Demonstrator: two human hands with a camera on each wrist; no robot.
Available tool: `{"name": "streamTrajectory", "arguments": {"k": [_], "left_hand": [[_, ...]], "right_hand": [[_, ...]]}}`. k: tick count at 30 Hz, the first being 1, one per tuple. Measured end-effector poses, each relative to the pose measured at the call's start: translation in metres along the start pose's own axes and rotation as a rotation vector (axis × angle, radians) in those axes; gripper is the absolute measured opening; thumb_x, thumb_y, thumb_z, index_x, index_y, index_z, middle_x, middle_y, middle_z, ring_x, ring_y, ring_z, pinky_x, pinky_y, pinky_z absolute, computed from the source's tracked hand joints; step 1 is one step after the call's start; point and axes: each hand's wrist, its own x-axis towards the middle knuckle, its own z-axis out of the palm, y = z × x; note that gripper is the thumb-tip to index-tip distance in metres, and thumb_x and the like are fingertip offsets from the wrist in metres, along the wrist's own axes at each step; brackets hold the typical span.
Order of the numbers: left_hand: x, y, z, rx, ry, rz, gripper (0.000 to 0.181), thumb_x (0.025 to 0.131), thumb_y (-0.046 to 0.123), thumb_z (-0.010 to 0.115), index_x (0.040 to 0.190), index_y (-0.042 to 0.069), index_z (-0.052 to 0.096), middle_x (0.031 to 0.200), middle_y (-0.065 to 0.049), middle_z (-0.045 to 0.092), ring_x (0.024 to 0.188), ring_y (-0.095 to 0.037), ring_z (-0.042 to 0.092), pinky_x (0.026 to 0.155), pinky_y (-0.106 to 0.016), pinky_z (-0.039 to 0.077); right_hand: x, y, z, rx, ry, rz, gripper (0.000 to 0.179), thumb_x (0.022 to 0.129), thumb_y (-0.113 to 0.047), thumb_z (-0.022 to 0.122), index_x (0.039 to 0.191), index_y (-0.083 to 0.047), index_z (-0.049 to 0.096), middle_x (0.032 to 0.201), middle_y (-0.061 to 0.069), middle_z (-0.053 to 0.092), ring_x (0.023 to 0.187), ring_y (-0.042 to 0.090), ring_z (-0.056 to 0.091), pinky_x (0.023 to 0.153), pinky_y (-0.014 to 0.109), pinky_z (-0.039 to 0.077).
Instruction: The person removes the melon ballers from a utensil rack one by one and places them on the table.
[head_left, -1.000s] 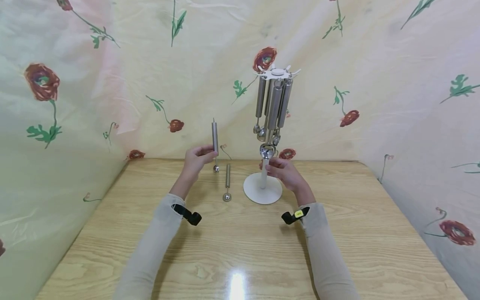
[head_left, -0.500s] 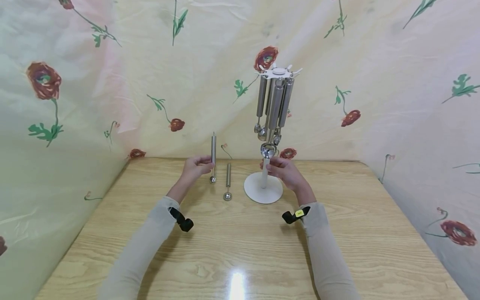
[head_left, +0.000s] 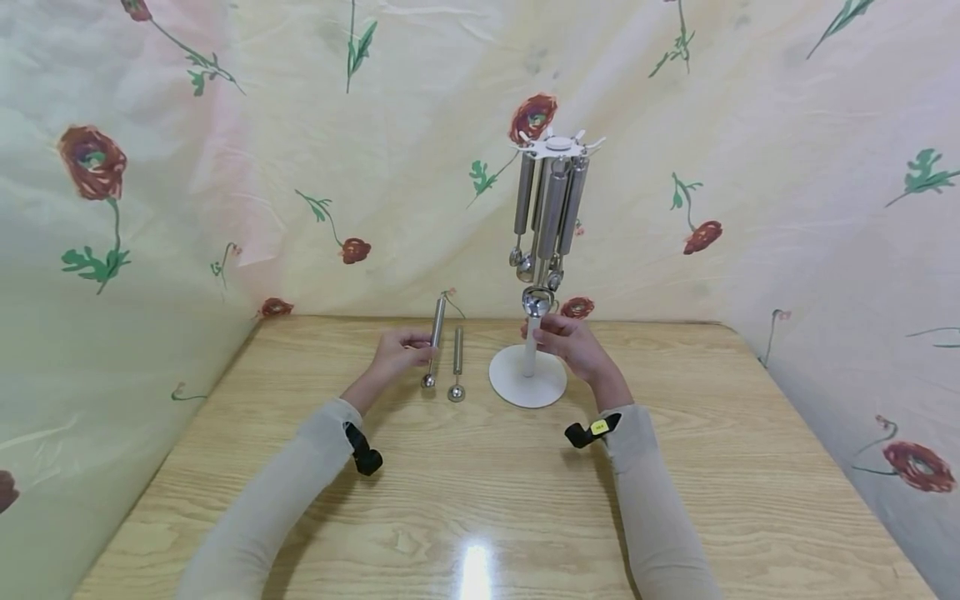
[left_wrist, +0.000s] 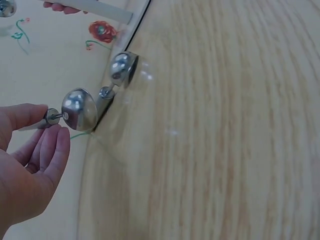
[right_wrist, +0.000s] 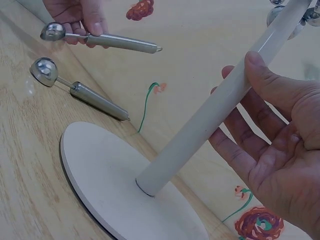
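Observation:
My left hand [head_left: 397, 357] pinches a steel melon baller [head_left: 438, 319] by its handle, near the neck. The tool tilts, with its round bowl [left_wrist: 79, 107] low over the table and its handle end up. A second melon baller [head_left: 457, 354] lies on the table just right of it, bowl toward me. My right hand [head_left: 576, 346] holds the white post [right_wrist: 200, 125] of a utensil stand between thumb and fingers. The stand's round white base [head_left: 510, 387] sits flat on the table. From the hooked white top [head_left: 558, 146] hang several steel-handled utensils [head_left: 553, 208].
The wooden table [head_left: 465, 475] reaches back to a wall draped with a flower-printed sheet [head_left: 420, 167]. The same sheet borders both sides. Black wrist cameras [head_left: 366, 458] are strapped over both sleeves. A light reflection shows at the table's front.
My left hand has lowered the melon baller from an upright pose toward the table, and its handle now leans right. The right hand keeps its hold on the post.

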Motion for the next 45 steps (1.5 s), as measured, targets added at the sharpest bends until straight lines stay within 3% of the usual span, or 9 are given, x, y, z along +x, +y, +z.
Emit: {"name": "streamTrajectory", "arguments": {"k": [8, 13, 20, 32, 36, 45], "left_hand": [[-0.003, -0.004, 0.007, -0.028, 0.024, -0.040, 0.033, 0.090, -0.003, 0.073, 0.121, -0.010, 0.066, 0.100, -0.014, 0.072, 0.079, -0.011, 0.070, 0.079, -0.027, 0.064], [-0.002, -0.008, 0.011, -0.030, 0.058, -0.043, 0.031, 0.089, -0.002, 0.073, 0.118, -0.011, 0.067, 0.101, -0.017, 0.074, 0.077, -0.010, 0.069, 0.075, -0.024, 0.064], [-0.001, -0.010, 0.017, 0.026, 0.097, -0.071, 0.027, 0.087, -0.001, 0.076, 0.112, -0.006, 0.072, 0.104, -0.019, 0.074, 0.077, -0.013, 0.069, 0.069, -0.021, 0.062], [0.003, -0.015, 0.024, 0.096, 0.115, -0.092, 0.024, 0.083, -0.002, 0.077, 0.106, -0.007, 0.072, 0.099, -0.022, 0.075, 0.065, -0.010, 0.066, 0.063, -0.020, 0.060], [0.005, -0.016, 0.026, 0.104, 0.114, -0.103, 0.023, 0.082, -0.002, 0.077, 0.105, -0.007, 0.072, 0.099, -0.022, 0.075, 0.066, -0.011, 0.067, 0.064, -0.020, 0.060], [0.008, -0.018, 0.026, 0.164, 0.156, -0.102, 0.020, 0.082, -0.001, 0.078, 0.100, -0.007, 0.074, 0.095, -0.021, 0.076, 0.066, -0.010, 0.067, 0.060, -0.018, 0.057]], "right_hand": [[0.000, 0.002, -0.002, 0.015, -0.003, -0.016, 0.024, 0.102, -0.010, 0.062, 0.125, -0.011, 0.069, 0.112, -0.005, 0.074, 0.112, 0.011, 0.068, 0.096, 0.027, 0.059], [0.001, 0.003, -0.002, 0.015, -0.002, -0.020, 0.027, 0.102, -0.008, 0.061, 0.128, -0.004, 0.065, 0.112, -0.006, 0.074, 0.112, 0.011, 0.068, 0.097, 0.027, 0.059], [0.000, 0.001, -0.001, 0.010, 0.001, -0.009, 0.044, 0.102, -0.007, 0.059, 0.140, 0.014, 0.048, 0.110, -0.007, 0.074, 0.111, 0.010, 0.068, 0.096, 0.025, 0.059], [0.000, 0.002, -0.002, 0.003, 0.005, -0.001, 0.042, 0.102, -0.007, 0.060, 0.138, 0.012, 0.051, 0.110, -0.008, 0.074, 0.111, 0.010, 0.068, 0.096, 0.025, 0.059], [0.000, 0.002, -0.002, 0.005, 0.004, -0.010, 0.035, 0.102, -0.008, 0.061, 0.134, 0.007, 0.058, 0.110, -0.007, 0.074, 0.111, 0.011, 0.068, 0.096, 0.026, 0.059], [0.000, 0.001, -0.001, 0.015, 0.014, -0.004, 0.037, 0.101, -0.007, 0.062, 0.135, 0.008, 0.056, 0.110, -0.007, 0.075, 0.110, 0.010, 0.069, 0.095, 0.026, 0.059]]}}
